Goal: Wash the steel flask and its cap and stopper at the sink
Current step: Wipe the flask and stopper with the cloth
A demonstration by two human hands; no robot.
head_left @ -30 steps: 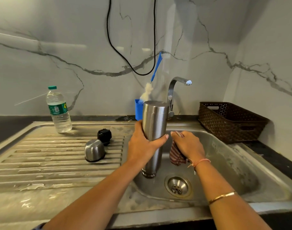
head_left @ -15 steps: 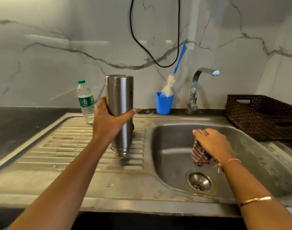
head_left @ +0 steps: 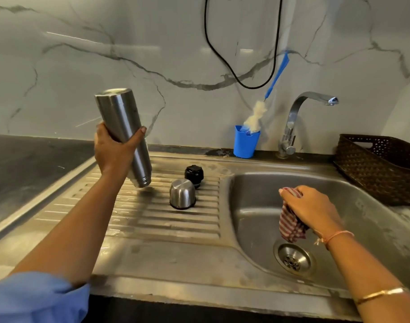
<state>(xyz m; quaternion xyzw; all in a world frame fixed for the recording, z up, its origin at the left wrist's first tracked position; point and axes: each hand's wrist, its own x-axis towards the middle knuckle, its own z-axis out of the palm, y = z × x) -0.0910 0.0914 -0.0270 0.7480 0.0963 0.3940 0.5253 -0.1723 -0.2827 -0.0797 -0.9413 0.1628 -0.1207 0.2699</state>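
My left hand [head_left: 113,150] grips the steel flask [head_left: 123,134] upside down and tilted, its mouth end low over the ribbed drainboard [head_left: 152,220]. The steel cap [head_left: 182,194] sits dome-up on the drainboard, and the black stopper [head_left: 194,174] stands just behind it. My right hand [head_left: 308,209] holds a red-and-white striped cloth [head_left: 291,227] bunched over the sink basin [head_left: 253,213], above the drain [head_left: 292,258].
A steel tap [head_left: 292,127] stands behind the basin, with no water running. A blue cup [head_left: 245,145] holds a blue-handled bottle brush [head_left: 257,115]. A dark woven basket [head_left: 376,169] sits at the right. A black cable [head_left: 243,82] hangs on the marble wall.
My left hand carried the flask from over the basin leftward to above the drainboard and tilted it. My right hand stayed in the basin with the cloth. The view shifted left.
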